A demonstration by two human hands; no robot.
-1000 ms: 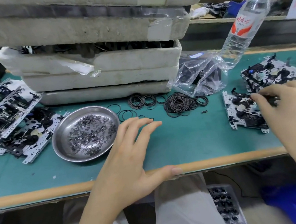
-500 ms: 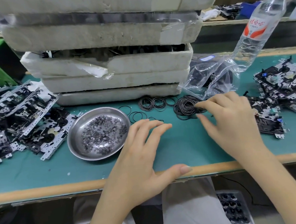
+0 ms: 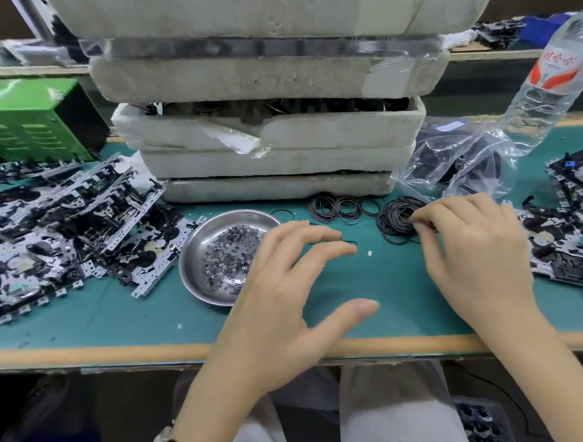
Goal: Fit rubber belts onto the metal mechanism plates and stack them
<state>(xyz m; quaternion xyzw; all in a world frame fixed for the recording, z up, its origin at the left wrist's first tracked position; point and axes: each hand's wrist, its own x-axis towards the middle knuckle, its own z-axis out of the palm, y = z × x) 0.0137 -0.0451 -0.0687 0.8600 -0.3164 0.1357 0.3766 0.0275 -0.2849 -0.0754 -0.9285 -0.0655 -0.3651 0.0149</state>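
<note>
From the head view, the likeliest slip is at the belt pile [image 3: 396, 220]. The thin black loops lie tangled over one another, so a pinch at its edge could lift several at once or drag the whole clump across the green table [image 3: 119, 314]; a belt that springs free could also land among the small washers [image 3: 227, 254] in the steel bowl [image 3: 197, 259] just to the left. The right hand [image 3: 471, 255] is at the near right edge of that pile with its fingers curled, and the index fingertip [image 3: 415, 218] and thumb are drawn close together in a narrow pinch on the loops. Whether one belt or more is caught I cannot tell, as the tips cover the spot. The left hand [image 3: 280, 289] is spread wide and relaxed, thumb out toward the table edge. It holds nothing; its fingers reach over the bowl's right rim toward a single loose belt [image 3: 348, 242] lying just beyond the tips, and I cannot tell whether they touch it. More belts [image 3: 340, 208] lie in small rings behind, by the foam trays [image 3: 268, 134]. The metal mechanism plates wait on both sides: a heap on the left [image 3: 64, 232], and a few on the right [image 3: 562, 250], near the right wrist but untouched by it.
</note>
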